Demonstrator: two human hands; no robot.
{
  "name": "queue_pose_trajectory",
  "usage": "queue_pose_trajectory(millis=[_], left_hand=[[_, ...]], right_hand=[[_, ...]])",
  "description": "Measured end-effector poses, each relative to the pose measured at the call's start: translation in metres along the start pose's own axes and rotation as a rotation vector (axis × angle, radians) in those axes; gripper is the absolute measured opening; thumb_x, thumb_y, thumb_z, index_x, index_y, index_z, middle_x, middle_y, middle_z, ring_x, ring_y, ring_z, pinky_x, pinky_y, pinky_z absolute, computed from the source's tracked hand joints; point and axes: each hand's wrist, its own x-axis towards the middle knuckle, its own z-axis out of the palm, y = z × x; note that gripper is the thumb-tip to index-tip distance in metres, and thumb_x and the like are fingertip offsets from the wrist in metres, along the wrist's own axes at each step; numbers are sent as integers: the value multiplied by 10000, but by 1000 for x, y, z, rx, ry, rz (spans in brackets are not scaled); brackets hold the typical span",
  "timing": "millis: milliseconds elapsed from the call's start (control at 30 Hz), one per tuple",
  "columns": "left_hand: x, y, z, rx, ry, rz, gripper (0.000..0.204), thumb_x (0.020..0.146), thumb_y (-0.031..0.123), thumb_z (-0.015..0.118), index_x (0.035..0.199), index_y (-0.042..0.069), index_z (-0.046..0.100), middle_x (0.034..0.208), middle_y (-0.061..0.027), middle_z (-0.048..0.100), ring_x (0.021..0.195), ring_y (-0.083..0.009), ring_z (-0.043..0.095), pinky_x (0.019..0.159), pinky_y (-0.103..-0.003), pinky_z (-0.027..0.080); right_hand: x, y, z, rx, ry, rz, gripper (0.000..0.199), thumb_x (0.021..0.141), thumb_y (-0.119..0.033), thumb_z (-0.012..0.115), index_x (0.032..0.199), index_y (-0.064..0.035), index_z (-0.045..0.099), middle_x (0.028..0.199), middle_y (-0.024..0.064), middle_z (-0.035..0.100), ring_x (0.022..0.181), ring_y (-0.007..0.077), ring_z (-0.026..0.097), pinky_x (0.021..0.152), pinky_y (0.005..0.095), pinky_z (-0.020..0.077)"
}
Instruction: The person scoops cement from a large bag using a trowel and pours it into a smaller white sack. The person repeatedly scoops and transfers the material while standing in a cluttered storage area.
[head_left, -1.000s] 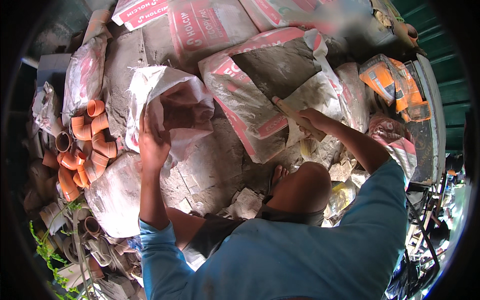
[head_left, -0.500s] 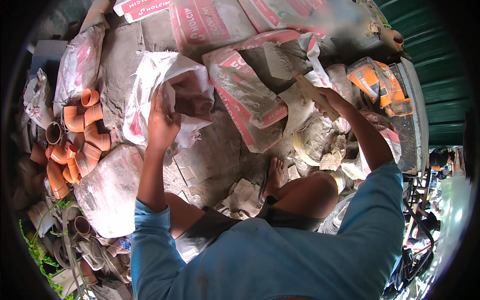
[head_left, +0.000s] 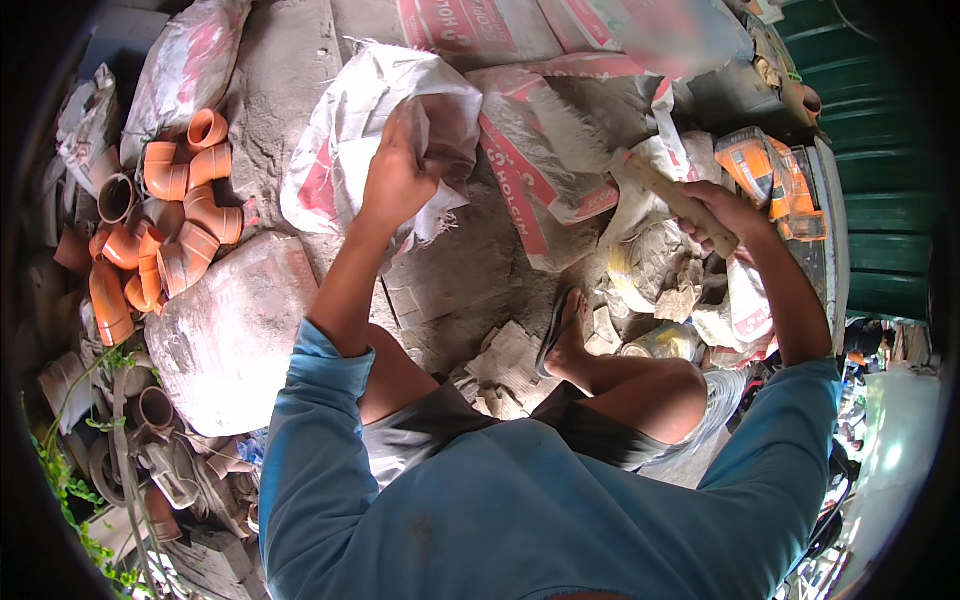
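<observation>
My left hand (head_left: 398, 185) grips the near rim of a white woven sack (head_left: 335, 125) and holds its mouth open. In my right hand (head_left: 722, 212) is the wooden handle (head_left: 672, 192) of a trowel. Its blade (head_left: 565, 125) lies over the torn opening of a red-and-white paper cement bag (head_left: 515, 190), smeared and grey with powder. Whether the blade touches the powder I cannot tell. The cement bag lies just right of the sack, its paper torn and folded back. The inside of the sack is mostly in shadow.
Several orange pipe elbows (head_left: 212, 215) are heaped at the left, beside a dusty filled bag (head_left: 235, 335). More cement bags (head_left: 465, 28) lie at the far side. Orange-and-black packages (head_left: 765, 170) and a green corrugated wall (head_left: 885, 200) are at the right. Torn paper (head_left: 505, 365) lies near my foot.
The whole view has shifted, so things appear further right and higher. My right hand has drawn the trowel slightly back toward me. My left hand keeps its grip on the sack.
</observation>
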Motion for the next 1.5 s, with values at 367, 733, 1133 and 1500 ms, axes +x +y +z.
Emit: queue_pose_trajectory(millis=[367, 733, 1133, 1500], left_hand=[[-16, -1, -33, 98, -1, 49, 829, 716, 39, 636, 1482, -34, 326, 1502, -284, 370, 1231, -456, 526, 999, -457, 494], [-16, -63, -64, 18, 320, -52, 821, 713, 7, 696, 1456, -67, 355, 1414, -286, 473, 1326, -424, 462, 1118, -414, 384], [-7, -55, -44, -88, 266, -33, 778, 729, -73, 626, 1459, -65, 356, 1435, -255, 458, 1358, -345, 449, 1142, -381, 327], [-30, -65, -63, -108, 145, -174, 801, 760, -134, 581, 1504, -39, 300, 1469, -223, 446, 1306, -281, 499, 1059, -349, 400]], right_hand=[[141, -112, 265, -540, 75, -526, 436, 914, -432, 630, 908, -1, 697, 666, 105, 647, 640, 236, 675, 573, 397, 516], [114, -88, 279, -1129, 764, -951, 328, 841, -187, 624, 1091, 23, 650, 803, 184, 695, 748, 343, 720, 683, 454, 585], [49, 13, 124, -215, 99, -568, 389, 952, -356, 607, 936, 23, 696, 672, 73, 652, 533, 144, 630, 469, 300, 494], [117, 84, -55, -241, 716, -375, 399, 852, -324, 639, 1032, 30, 678, 861, 178, 710, 692, 257, 713, 605, 374, 578]])
